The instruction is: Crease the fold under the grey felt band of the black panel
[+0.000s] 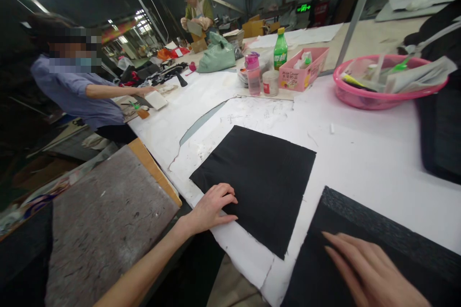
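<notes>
A square piece of black fabric (262,177) lies flat on the white-covered table in front of me. My left hand (215,205) rests on its near left edge, fingers lightly bent and thumb apart, gripping nothing. At the lower right is a second black piece (313,249), with a rougher textured strip (360,216) along its far edge. Over this piece is my right hand (370,266), fingers stretched out; the frame cuts off its wrist, and I cannot tell how firmly it touches.
Farther back stand a pink bottle (253,74), green bottle (280,50), jar (270,83), pink box (302,72) and pink basin (389,98). A stained board (115,211) sits lower left. One person (79,86) works at the left edge, another (197,12) farther away.
</notes>
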Tool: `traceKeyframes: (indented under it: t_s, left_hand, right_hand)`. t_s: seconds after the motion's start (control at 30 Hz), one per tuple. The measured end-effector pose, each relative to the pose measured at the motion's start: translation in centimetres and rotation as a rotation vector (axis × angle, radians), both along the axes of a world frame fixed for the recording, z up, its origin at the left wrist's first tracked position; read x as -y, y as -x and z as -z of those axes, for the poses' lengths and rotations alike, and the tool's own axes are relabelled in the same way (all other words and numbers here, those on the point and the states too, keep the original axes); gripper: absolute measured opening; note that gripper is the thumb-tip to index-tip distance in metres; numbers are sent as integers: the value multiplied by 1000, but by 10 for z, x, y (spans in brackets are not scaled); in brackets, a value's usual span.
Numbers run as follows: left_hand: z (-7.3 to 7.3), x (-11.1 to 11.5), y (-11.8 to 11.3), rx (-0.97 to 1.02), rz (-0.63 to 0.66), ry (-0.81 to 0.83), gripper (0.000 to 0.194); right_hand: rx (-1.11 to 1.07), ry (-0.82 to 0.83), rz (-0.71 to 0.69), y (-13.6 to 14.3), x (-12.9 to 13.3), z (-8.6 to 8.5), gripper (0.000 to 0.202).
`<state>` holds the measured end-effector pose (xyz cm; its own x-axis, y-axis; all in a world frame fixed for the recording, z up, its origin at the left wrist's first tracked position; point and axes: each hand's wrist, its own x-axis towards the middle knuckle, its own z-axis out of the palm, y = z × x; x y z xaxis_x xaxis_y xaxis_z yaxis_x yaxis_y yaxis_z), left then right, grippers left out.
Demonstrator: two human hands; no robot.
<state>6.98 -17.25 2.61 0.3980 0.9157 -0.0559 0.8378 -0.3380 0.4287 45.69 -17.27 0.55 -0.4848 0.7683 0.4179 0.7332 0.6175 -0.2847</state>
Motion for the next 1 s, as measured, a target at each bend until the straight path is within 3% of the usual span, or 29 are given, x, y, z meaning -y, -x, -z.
traceKeyframes:
  t_s: [0.13, 0.27, 0.47, 1.0]
  left_hand:
    - [1, 2, 0, 12, -2, -10, 27]
    - [3, 4, 3, 21, -12, -27, 27]
    - [5, 6, 5, 23, -13, -25, 26]
    - [-5, 16, 3, -14, -6, -7, 16]
  right_hand:
    - [59, 10, -197, 74, -3, 11, 33]
    - [25, 22, -233, 109, -3, 34, 36]
    - [105, 41, -242, 108, -3, 50, 44]
    - [85, 107, -220, 109, 1, 52, 39]
